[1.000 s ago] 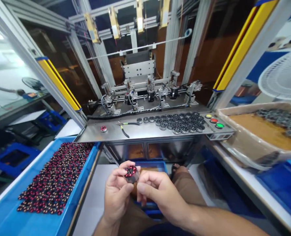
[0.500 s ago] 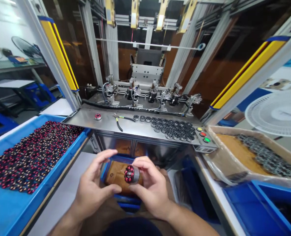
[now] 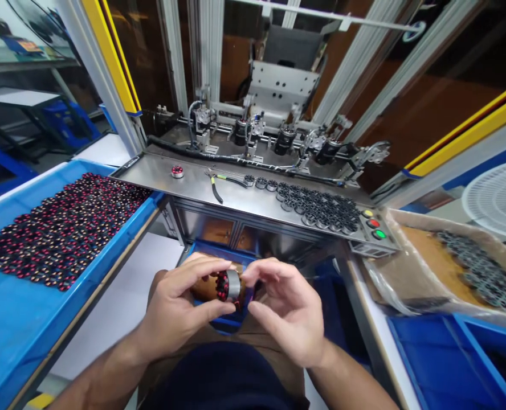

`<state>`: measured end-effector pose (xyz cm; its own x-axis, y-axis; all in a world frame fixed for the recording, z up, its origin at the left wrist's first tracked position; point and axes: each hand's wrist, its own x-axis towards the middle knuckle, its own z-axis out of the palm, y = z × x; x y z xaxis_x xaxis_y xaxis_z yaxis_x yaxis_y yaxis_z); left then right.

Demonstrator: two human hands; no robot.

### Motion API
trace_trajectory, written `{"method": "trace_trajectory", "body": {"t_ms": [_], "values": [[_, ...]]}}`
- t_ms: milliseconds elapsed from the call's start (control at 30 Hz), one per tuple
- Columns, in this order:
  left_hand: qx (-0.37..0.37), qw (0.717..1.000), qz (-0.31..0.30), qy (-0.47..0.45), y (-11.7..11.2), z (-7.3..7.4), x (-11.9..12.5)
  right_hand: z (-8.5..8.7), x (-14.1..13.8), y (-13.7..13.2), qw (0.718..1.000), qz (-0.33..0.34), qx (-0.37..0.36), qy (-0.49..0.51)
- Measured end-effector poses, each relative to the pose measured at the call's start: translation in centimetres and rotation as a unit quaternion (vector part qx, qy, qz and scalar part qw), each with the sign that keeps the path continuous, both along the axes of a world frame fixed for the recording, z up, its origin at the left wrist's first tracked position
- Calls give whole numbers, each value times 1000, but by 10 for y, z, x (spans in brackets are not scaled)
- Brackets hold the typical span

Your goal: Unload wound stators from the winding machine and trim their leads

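A small brushless motor [image 3: 234,286], with red windings at one end and a silver metal ring around it, is held sideways above my lap. My left hand [image 3: 178,304] grips it between thumb and fingers. Close to its right side is my right hand [image 3: 293,310], fingers curved and thumb apart, with a gap between them. On the steel ledge stands another red-wound motor part [image 3: 177,171]. Pliers [image 3: 217,189] with black and yellow-green handles lie to its right, beside rows of dark metal rings [image 3: 317,206].
At left, a blue tray [image 3: 5,307] carries many red-and-copper wound parts. At right stand a lined carton [image 3: 381,279] of grey parts and a blue bin [image 3: 428,353]. Coloured buttons [image 3: 373,224] sit at the ledge's right end; a machine with clamps [image 3: 285,139] rises behind.
The motor has passed from my right hand to my left and turned sideways. My right fingers have come off it. The camera view has tilted downward.
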<state>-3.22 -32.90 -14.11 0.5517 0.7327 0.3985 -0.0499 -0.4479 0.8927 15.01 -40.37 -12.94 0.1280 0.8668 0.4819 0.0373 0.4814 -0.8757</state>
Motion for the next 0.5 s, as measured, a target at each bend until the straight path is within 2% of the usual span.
{"method": "trace_trajectory", "body": {"t_ms": [100, 167, 267, 367, 500], "values": [[29, 999, 15, 3, -1, -2, 0, 2, 0, 5, 995, 44, -44, 76], [18, 1000, 23, -8, -2, -3, 0, 4, 2, 8, 996, 41, -41, 65], [-44, 998, 20, -42, -3, -2, 0, 7, 5, 10, 999, 23, -10, -40], [-106, 992, 2, -75, -5, 1, 2, 9, 9, 10, 991, 32, 35, -124], [-161, 982, -15, -94, -6, 5, 5, 10, 12, 8, 958, -32, 130, -254]]}}
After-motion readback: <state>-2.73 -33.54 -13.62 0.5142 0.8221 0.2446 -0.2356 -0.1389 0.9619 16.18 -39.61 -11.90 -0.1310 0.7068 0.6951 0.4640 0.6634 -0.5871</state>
